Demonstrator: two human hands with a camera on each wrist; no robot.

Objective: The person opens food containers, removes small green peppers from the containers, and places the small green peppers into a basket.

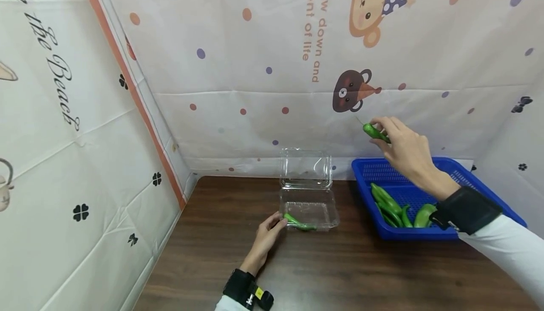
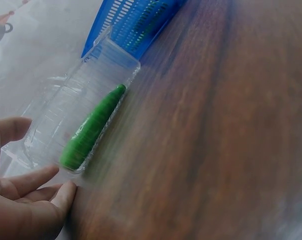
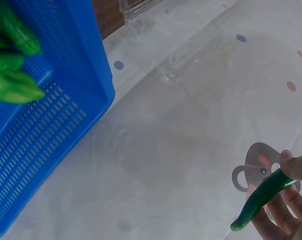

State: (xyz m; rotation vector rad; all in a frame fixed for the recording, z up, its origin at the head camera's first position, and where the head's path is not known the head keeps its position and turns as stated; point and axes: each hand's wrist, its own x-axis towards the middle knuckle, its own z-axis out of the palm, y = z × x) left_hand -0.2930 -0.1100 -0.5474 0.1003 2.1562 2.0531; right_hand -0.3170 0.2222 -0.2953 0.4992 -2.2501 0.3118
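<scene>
Above the blue basket, my right hand (image 1: 405,152) pinches a green chili pepper (image 1: 375,132) between thumb and fingers. In the right wrist view the pepper (image 3: 263,197) is slightly curved, its free end pointing down and left. On the table stands a clear plastic clamshell box (image 1: 309,207) with its lid (image 1: 306,168) raised at the back. One green pepper (image 1: 300,223) lies along the front of the box. At the box's left front corner is my left hand (image 1: 267,237); its fingers (image 2: 33,181) are spread and extended beside the box wall.
A blue perforated basket (image 1: 370,207) stands to the right of the box, holding several green peppers (image 1: 425,215). Behind the brown wooden table (image 1: 221,249) hangs a printed white sheet (image 1: 238,65), and another covers the left side.
</scene>
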